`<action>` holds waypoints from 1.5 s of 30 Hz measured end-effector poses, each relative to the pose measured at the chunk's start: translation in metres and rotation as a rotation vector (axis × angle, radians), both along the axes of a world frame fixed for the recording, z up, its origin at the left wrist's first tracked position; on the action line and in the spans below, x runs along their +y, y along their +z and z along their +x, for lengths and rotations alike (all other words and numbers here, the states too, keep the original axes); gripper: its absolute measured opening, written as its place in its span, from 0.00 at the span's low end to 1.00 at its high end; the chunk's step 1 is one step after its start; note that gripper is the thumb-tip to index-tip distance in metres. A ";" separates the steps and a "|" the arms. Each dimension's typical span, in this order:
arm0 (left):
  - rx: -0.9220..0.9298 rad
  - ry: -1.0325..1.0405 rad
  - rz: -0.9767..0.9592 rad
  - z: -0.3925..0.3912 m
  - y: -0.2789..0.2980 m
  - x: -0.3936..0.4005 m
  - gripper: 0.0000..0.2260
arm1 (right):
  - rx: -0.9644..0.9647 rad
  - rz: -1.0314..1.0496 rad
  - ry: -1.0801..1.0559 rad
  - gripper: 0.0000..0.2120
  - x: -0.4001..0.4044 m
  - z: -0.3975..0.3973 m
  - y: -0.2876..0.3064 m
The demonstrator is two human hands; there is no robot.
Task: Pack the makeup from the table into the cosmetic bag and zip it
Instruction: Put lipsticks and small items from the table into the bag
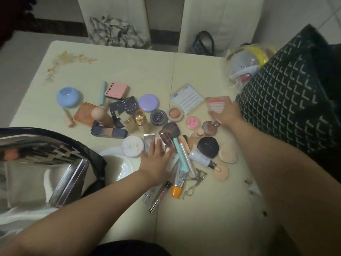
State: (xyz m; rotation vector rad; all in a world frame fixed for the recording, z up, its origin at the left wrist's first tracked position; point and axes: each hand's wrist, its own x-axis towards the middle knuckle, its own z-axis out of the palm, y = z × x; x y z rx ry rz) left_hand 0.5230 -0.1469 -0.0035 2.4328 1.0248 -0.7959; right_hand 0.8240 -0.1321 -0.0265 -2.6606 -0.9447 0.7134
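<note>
bare table (129, 71) far side, makeup clutter (156, 126) centre, patterned bag (287, 93) blocking right

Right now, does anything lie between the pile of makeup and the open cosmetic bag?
Nothing visible blocks the way. The cosmetic bag sits open at the table's near left, beside the pile. Only a white dish lies low between them, and the left hand could lift makeup over it.

counter (110, 69): pale cream top, faded floral print near its 10 o'clock corner, a seam running down the middle
patterned bag (287, 100): black with pale chevron marks, at 3 o'clock, standing on the counter's edge
plastic bag (245, 61): clear, with yellow, grey and red things inside, at 2 o'clock, touching the patterned bag
plaid cloth (114, 33): crumpled, beyond the counter at 12 o'clock
dark pouch (203, 42): beyond the counter at 1 o'clock
</note>
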 end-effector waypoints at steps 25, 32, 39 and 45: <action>-0.964 0.707 -0.284 -0.088 0.066 -0.004 0.20 | -0.230 0.649 0.694 0.29 -0.078 -0.185 0.104; -1.184 1.064 -0.644 -0.167 0.107 -0.010 0.09 | -0.294 0.578 0.988 0.31 -0.091 -0.294 0.120; -1.117 1.017 -0.517 -0.245 0.115 -0.001 0.14 | 0.557 0.468 0.341 0.33 -0.090 -0.350 0.170; -0.933 1.195 -0.367 -0.255 0.108 0.025 0.12 | 0.625 0.496 0.101 0.22 -0.059 -0.382 0.171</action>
